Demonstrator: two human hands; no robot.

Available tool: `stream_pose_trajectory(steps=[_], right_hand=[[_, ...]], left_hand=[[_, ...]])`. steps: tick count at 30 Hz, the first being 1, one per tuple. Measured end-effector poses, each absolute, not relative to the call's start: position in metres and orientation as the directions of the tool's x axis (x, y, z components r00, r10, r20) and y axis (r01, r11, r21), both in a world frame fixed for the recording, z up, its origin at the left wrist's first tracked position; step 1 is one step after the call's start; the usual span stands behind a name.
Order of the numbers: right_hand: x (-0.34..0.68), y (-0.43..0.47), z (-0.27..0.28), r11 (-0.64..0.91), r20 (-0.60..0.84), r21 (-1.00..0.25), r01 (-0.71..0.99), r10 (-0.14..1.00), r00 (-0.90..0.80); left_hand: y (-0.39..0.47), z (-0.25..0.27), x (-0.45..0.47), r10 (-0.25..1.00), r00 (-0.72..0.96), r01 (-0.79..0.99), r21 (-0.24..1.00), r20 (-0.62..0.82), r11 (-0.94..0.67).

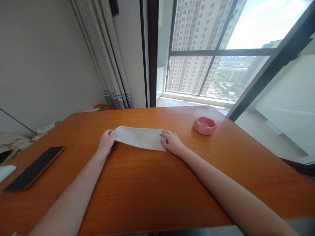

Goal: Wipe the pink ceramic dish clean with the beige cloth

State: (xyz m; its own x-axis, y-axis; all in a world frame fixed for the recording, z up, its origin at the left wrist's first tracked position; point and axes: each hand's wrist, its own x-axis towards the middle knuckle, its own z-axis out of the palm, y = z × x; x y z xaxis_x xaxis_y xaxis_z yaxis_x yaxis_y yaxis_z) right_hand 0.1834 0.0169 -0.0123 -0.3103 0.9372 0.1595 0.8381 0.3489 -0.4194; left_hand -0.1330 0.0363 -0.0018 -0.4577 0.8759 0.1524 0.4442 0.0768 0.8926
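Observation:
A long white folded sheet (pixel 139 137), of paper or thin cloth, lies across the far middle of the wooden table. Its left end is pinched by my left hand (pixel 106 141), the thumb on top and the other fingers partly hidden; this end looks slightly lifted. My right hand (pixel 172 141) rests on the right end, its fingers apart and lying over the sheet's surface. Both forearms reach forward over the table from the near edge.
A pink angular ashtray-like dish (pixel 204 126) stands at the back right of the table (pixel 152 190). At the left lies a dark phone or tablet (pixel 35 168), with a white object (pixel 7 172) beside it. Behind are a grey curtain (pixel 105 49) and a window.

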Motion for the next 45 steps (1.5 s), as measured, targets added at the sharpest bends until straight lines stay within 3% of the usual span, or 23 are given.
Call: stream_pose_trajectory(steps=[2, 4, 7, 9, 11, 16, 22, 26, 29, 32, 35, 37, 41, 45], right_hand=[[0.181, 0.015, -0.012, 0.404, 0.187, -0.411, 0.817, 0.915, -0.358], [0.174, 0.011, -0.012, 0.435, 0.202, -0.398, 0.808, 0.901, -0.385], [0.161, 0.003, -0.012, 0.488, 0.23, -0.386, 0.783, 0.873, -0.43], [0.157, 0.001, -0.012, 0.535, 0.251, -0.401, 0.744, 0.845, -0.473], [0.157, 0.003, -0.013, 0.573, 0.275, -0.437, 0.693, 0.819, -0.504], [0.167, 0.019, -0.021, 0.51, 0.334, -0.51, 0.693, 0.859, -0.387], [0.171, 0.025, -0.025, 0.462, 0.324, -0.502, 0.731, 0.884, -0.337], [0.169, 0.015, -0.017, 0.471, 0.403, -0.506, 0.723, 0.87, -0.284], [0.161, -0.002, -0.008, 0.652, 0.422, -0.377, 0.658, 0.753, -0.505], [0.152, -0.02, -0.001, 0.732, 0.303, -0.273, 0.624, 0.681, -0.666], [0.16, -0.033, 0.006, 0.632, 0.219, -0.251, 0.733, 0.775, -0.593], [0.18, -0.04, 0.008, 0.538, 0.189, -0.242, 0.807, 0.842, -0.505], [0.252, -0.057, 0.006, 0.348, 0.207, -0.223, 0.91, 0.93, -0.305], [0.339, -0.073, -0.002, 0.165, 0.208, -0.196, 0.967, 0.97, -0.123]], left_hand=[[0.03, 0.001, -0.122, 0.817, -0.544, 0.258, 0.965, 0.191, -0.054], [0.017, 0.005, -0.101, 0.788, -0.531, 0.273, 0.943, 0.311, -0.189], [-0.005, 0.009, -0.061, 0.829, -0.158, 0.587, 0.726, 0.536, -0.357], [-0.015, 0.007, -0.037, 0.842, 0.18, 0.688, 0.547, 0.508, -0.477], [-0.019, 0.003, -0.022, 0.831, 0.341, 0.684, 0.49, 0.44, -0.54], [-0.015, -0.005, -0.013, 0.835, 0.331, 0.675, 0.508, 0.44, -0.535], [-0.022, 0.0, -0.012, 0.81, 0.459, 0.637, 0.5, 0.366, -0.587], [-0.026, 0.01, -0.026, 0.702, 0.614, 0.505, 0.505, 0.359, -0.7], [-0.02, 0.009, -0.044, 0.709, 0.523, 0.484, 0.52, 0.472, -0.703], [-0.008, -0.001, -0.055, 0.82, 0.332, 0.447, 0.688, 0.466, -0.572], [0.0, -0.011, -0.053, 0.901, 0.223, 0.331, 0.84, 0.372, -0.429], [0.001, -0.013, -0.049, 0.91, 0.273, 0.292, 0.874, 0.312, -0.388], [-0.003, -0.014, -0.044, 0.853, 0.49, 0.363, 0.847, 0.18, -0.387], [-0.003, -0.015, -0.044, 0.836, 0.52, 0.417, 0.803, 0.174, -0.426]])
